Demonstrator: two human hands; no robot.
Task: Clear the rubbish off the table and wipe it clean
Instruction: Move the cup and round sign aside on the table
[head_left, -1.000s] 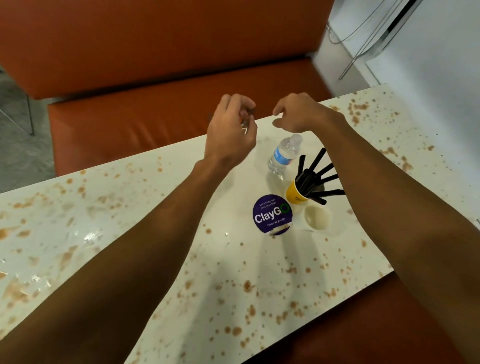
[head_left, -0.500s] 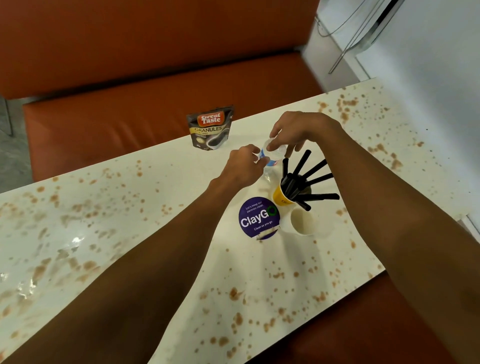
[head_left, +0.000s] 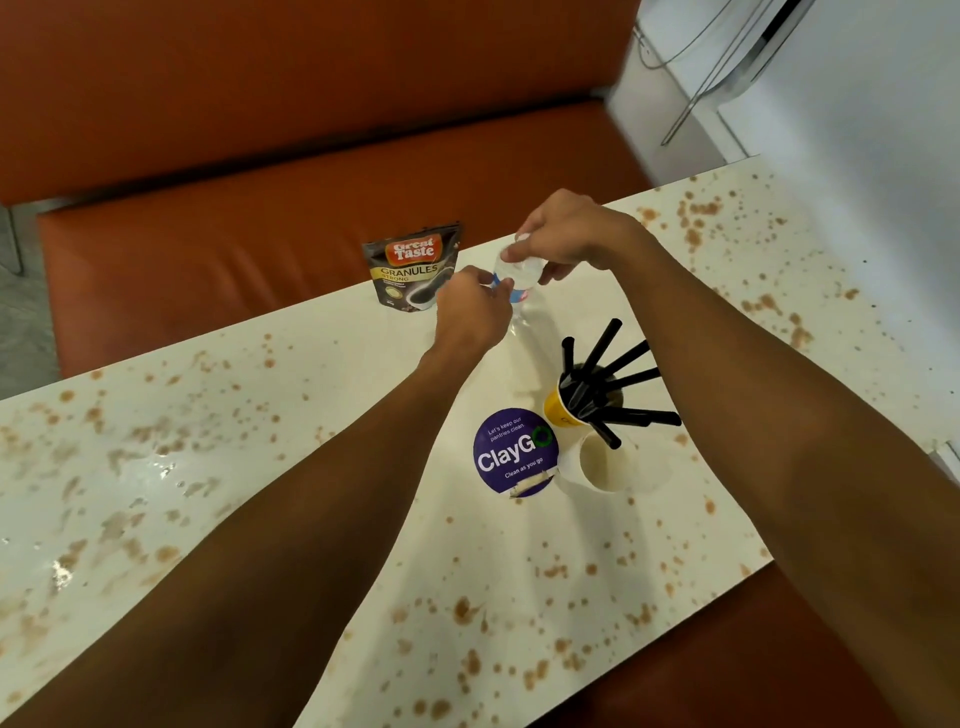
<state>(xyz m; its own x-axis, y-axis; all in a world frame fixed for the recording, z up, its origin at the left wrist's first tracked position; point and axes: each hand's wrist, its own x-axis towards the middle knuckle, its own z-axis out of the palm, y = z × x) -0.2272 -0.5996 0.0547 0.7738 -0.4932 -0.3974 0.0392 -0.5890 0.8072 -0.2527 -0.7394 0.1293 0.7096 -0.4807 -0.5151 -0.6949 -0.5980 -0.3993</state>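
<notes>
Dropped onto the bottle (head_left: 521, 274), left hand (head_left: 470, 312) gripped its body and right hand (head_left: 571, 234) pinched its top. Stained table (head_left: 208, 415) lay below orange bench (head_left: 260, 208), upper frame.

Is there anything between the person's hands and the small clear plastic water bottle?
Nothing visible stands between them. The left hand grips the clear plastic water bottle at its label, and the right hand holds its top.

Office pantry or break area: round ClayGo sticker (head_left: 514, 452) on counter (head_left: 260, 415) reads "keep our pantries clean"; orange booth seat (head_left: 260, 208); coffee granules pouch (head_left: 413, 270); cup of black stirrers (head_left: 558, 415).
</notes>
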